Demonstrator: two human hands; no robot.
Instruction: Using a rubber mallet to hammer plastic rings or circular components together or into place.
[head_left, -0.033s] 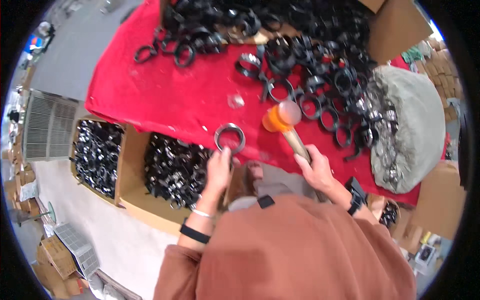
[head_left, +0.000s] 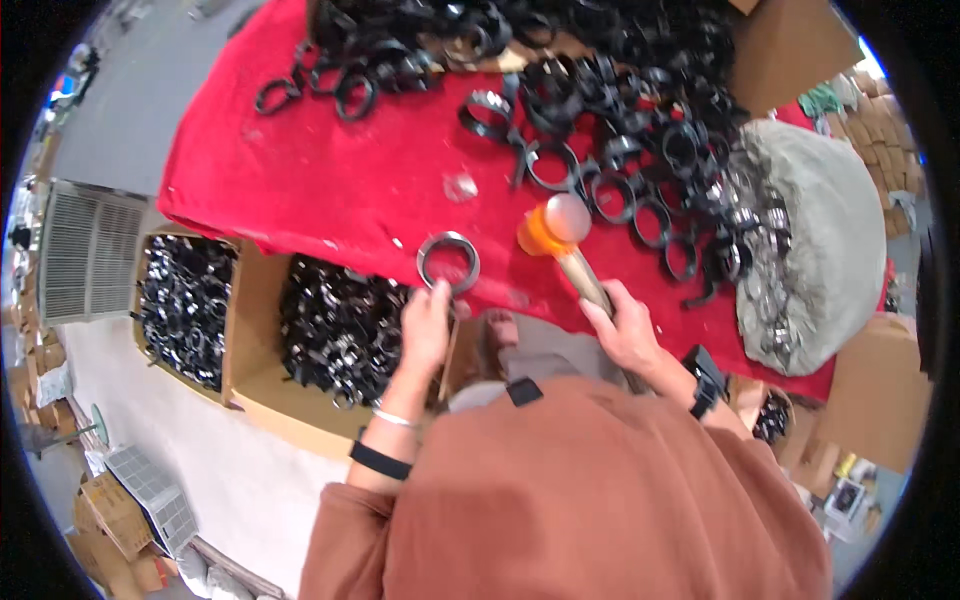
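My left hand (head_left: 427, 318) is closed on the near rim of a dark metal ring (head_left: 474, 262), at the near edge of the red cloth (head_left: 330, 170). Fingers of my right hand (head_left: 627, 330) wrap round the wooden handle of a mallet (head_left: 545, 232). Its orange head with a pale, translucent face is over the cloth, to the right of the ring. Beyond and to the right lies a heap of black ring-shaped clamps (head_left: 612, 195). A scrap of clear plastic (head_left: 461, 187) rests on the cloth past the ring.
Below the table's left edge stand cardboard boxes (head_left: 285, 412) full of black and shiny ring parts. A pale grey sack (head_left: 835, 240) with bright metal rings sits at the right. An open carton flap (head_left: 800, 65) rises at the far right.
The whole view has shifted slightly, so things appear a little further left and up. Both hands keep the same hold on ring and mallet.
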